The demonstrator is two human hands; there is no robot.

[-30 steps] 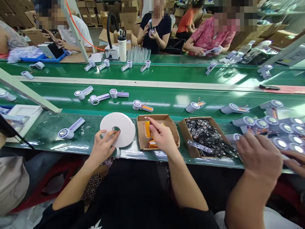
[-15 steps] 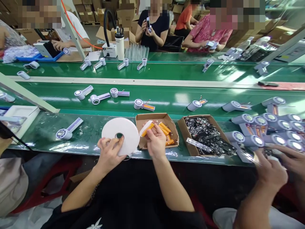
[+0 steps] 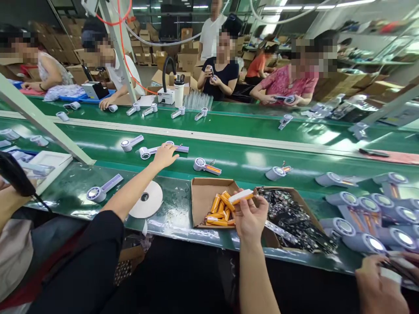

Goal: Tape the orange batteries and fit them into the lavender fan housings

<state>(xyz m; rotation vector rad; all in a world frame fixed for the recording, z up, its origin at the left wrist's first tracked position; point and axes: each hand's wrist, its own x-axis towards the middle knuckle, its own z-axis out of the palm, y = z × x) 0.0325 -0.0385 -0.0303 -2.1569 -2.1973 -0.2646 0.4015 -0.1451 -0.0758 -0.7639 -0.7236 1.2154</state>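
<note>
Out ahead on the green belt, the left hand (image 3: 166, 155) has left the tape roll (image 3: 146, 205) and now lies loosely open over a small fan (image 3: 174, 147), touching it; grip unclear. Right hand (image 3: 251, 214) pinches an orange battery (image 3: 241, 196) with white tape added. Just left of it, a cardboard box (image 3: 203, 196) holds more batteries; right, another box (image 3: 278, 244) holds dark parts.

No legible text, label, brand, number or sign anywhere in view. Stacked cardboard cartons (image 3: 153, 43) at the back carry no readable print. Orange cells (image 3: 218, 208) in the open box show no marking that can be made out.
</note>
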